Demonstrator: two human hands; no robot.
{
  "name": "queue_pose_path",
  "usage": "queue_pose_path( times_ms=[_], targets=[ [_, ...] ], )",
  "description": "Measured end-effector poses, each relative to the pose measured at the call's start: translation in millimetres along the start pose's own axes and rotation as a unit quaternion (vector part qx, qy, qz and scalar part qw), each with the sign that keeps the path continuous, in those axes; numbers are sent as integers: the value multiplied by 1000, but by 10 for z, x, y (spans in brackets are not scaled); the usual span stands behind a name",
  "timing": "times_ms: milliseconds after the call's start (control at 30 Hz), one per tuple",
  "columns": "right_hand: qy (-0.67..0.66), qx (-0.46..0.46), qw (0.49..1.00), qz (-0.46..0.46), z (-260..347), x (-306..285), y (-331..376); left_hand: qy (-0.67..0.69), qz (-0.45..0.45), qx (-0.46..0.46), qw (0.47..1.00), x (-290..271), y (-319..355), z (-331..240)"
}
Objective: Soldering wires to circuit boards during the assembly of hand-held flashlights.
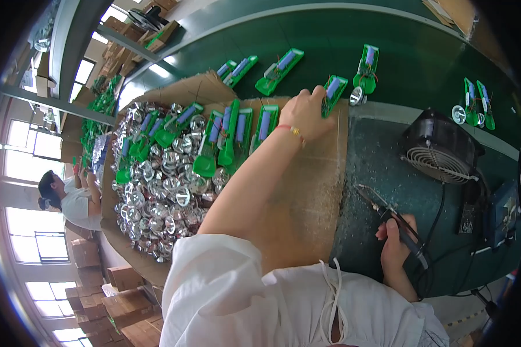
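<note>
My left hand (304,113) reaches forward past the cardboard and closes on a green plastic housing (334,92) that has a blue cylindrical battery inside. Some of its fingers are hidden behind the hand. On the right, my right hand (394,243) grips a soldering iron (409,238), its metal tip pointing up and left over the dark worktop. Left of my left arm, more green housings (227,136) with batteries lie on a heap of shiny silver reflectors (159,185). Another housing (367,63), with a reflector by its lower end, lies beyond my left hand.
A black fan (440,144) with a wire grille stands at the right, by a dark box-shaped unit (501,211) and cables. Several housings (281,70) lie along the green conveyor (411,72). A cardboard sheet (298,220) covers the worktop's left part. Another person (75,194) works far left.
</note>
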State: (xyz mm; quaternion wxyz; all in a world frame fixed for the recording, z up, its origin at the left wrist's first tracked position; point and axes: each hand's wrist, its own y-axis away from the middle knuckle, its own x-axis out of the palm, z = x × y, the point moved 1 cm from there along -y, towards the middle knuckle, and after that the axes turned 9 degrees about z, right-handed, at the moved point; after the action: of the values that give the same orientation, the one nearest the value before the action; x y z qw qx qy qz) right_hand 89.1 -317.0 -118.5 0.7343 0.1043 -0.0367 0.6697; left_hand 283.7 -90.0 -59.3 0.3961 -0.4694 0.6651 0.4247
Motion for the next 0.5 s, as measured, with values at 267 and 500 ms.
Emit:
queue_pose_path(
  times_ms=[267, 500],
  targets=[
    [56, -56, 996, 37, 7, 94, 47, 83, -119, -5, 989, 445, 2029, -154],
    [78, -67, 994, 32, 7, 139, 178, 284, -287, 268, 875, -728, 2660, -84]
  ],
)
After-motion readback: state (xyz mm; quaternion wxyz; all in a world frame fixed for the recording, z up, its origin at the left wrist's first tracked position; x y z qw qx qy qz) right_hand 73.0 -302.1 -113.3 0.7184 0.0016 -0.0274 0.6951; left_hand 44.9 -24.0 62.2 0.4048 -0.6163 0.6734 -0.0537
